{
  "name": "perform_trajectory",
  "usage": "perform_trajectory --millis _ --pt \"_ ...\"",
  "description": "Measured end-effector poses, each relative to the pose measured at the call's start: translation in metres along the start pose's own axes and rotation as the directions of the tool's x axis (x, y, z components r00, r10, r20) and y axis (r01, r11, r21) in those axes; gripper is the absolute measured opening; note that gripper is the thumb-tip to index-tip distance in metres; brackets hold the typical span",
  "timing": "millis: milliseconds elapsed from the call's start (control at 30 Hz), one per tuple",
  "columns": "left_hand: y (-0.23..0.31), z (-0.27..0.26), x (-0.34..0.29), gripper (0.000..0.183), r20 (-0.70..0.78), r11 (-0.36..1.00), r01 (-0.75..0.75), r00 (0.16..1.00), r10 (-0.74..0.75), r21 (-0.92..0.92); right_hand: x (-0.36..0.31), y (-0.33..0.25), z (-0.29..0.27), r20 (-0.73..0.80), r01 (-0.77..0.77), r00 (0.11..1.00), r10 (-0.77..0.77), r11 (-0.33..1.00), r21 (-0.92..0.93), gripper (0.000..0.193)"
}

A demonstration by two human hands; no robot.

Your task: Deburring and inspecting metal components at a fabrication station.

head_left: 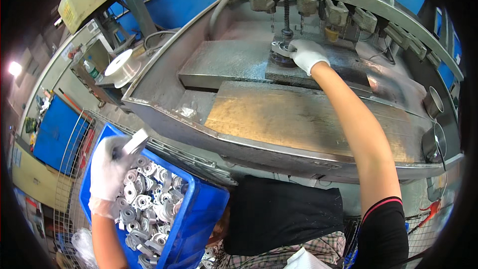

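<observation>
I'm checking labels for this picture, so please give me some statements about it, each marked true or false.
1. The left hand holds a pale piece. True.
2. The right hand is bare. False: it wears a white glove.
3. The blue bin contains many grey metal parts. True.
4. The white spool is in the blue bin. False: it is left of the metal basin.
5. The right hand is at the round fixture. True.

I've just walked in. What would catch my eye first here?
Probably the bright blue bin at lower left, heaped with small grey metal parts. Over its left side, the white-gloved left hand holds a grey piece. Farther up, the gloved right hand is at a metal part beneath a dark spindle.
</observation>
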State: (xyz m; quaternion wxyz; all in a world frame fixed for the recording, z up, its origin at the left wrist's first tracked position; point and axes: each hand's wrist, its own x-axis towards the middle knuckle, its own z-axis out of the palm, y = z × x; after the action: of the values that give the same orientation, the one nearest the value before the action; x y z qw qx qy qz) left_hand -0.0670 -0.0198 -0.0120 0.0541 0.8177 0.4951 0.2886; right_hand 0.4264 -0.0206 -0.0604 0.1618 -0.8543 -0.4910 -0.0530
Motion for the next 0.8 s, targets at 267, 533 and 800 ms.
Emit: perform_trajectory --millis 267,533,800 --pt "0.125 0.091 0.084 0.032 0.231 0.902 -0.422 0.873 0.43 -0.088 -0.128 0.067 -0.038 -0.188 0.326 0.929 -0.32 0.945 0.003 0.02" --pt "0.218 0.228 0.16 0.019 0.006 0.675 -0.736 0.676 0.737 0.046 -0.268 0.132 -0.018 -0.292 0.173 0.941 -0.173 0.985 -0.028 0.012" --pt "0.241 0.298 0.182 0.02 0.042 0.781 -0.625 0.78 0.624 -0.01 -0.273 0.132 -0.017 -0.349 0.176 0.922 -0.168 0.984 -0.011 0.017"
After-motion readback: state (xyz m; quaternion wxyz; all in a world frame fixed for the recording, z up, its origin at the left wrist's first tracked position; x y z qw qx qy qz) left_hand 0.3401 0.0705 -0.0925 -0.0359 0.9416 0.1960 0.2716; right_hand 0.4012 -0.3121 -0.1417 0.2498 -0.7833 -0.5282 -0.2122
